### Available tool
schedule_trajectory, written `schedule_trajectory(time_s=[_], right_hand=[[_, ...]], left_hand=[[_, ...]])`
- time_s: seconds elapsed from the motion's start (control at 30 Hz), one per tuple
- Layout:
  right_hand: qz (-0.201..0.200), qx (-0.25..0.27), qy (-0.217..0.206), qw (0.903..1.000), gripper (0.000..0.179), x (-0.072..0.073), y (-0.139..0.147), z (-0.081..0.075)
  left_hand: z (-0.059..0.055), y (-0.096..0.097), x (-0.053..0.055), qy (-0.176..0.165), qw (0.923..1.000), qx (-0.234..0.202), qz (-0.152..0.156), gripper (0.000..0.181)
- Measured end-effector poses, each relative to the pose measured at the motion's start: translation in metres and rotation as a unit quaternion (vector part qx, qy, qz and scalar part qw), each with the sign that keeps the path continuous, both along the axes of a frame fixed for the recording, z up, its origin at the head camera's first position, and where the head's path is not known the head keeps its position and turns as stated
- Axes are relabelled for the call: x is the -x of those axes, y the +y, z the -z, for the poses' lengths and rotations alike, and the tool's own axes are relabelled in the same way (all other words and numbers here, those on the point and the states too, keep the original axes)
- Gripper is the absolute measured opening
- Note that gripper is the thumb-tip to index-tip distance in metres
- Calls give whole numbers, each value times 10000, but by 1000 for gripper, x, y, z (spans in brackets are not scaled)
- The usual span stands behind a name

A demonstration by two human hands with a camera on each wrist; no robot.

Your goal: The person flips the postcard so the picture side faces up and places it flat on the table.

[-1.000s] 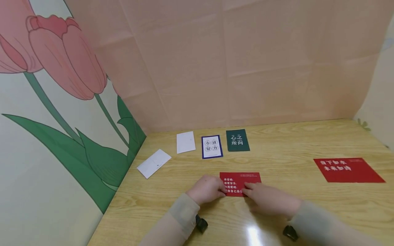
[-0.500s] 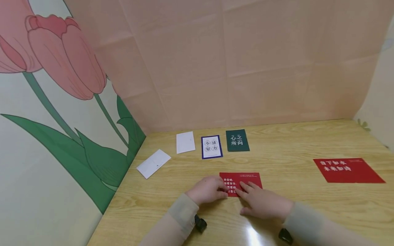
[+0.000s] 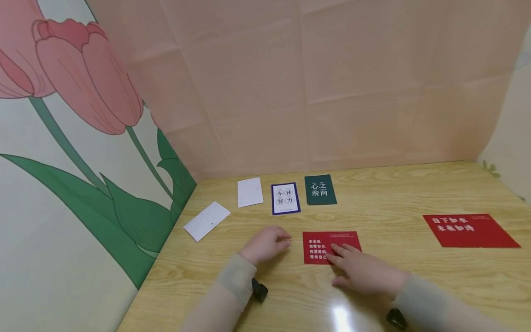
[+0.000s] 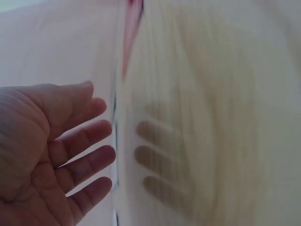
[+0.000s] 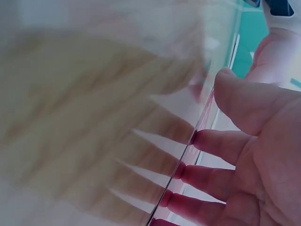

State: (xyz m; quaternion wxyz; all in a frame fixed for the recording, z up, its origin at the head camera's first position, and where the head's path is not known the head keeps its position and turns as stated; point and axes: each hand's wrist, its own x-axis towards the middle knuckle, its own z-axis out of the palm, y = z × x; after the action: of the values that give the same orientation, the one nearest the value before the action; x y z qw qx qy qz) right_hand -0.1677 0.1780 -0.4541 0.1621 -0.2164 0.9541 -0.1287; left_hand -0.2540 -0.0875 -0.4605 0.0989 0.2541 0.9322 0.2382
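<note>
The table point(image 3: 394, 281) has a pale yellow wood-grain top, glossy enough that a bright glare point(image 3: 341, 318) shows near the front and the wrist views catch reflections of the fingers. Behind it hangs a creased peach sheet point(image 3: 307, 83), its lower edge meeting the table's far side. The pale left wall point(image 3: 50, 240) carries a mural of pink tulips point(image 3: 95, 83) with broad green leaves point(image 3: 137, 216); the right wall point(image 3: 506, 143) is pale too, with a small green leaf motif low down.

At the middle of the table lies a red card point(image 3: 322, 240) printed with white characters. The right hand point(image 3: 365, 272) rests its outstretched, spread fingers on that card's right part. The left hand point(image 3: 265, 244) is just beside the card's left edge, apart from it, fingers loosely bent around nothing.

Farther back lie a slanted white card point(image 3: 207, 221), a second white card point(image 3: 250, 192), a blue-bordered card point(image 3: 285, 198) and a dark green card point(image 3: 321, 189). Another red card point(image 3: 473, 233) lies well to the right.
</note>
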Motion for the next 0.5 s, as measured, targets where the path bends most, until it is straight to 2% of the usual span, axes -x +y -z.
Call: schedule_trajectory(time_s=[0.27, 0.5], right_hand=[[59, 100, 130, 9998, 71, 3, 22, 3], [154, 120, 233, 9995, 73, 9, 38, 2]], left_hand=[[4, -19, 27, 470, 9976, 188, -471, 36], [10, -35, 55, 566, 9904, 390, -1198, 44]])
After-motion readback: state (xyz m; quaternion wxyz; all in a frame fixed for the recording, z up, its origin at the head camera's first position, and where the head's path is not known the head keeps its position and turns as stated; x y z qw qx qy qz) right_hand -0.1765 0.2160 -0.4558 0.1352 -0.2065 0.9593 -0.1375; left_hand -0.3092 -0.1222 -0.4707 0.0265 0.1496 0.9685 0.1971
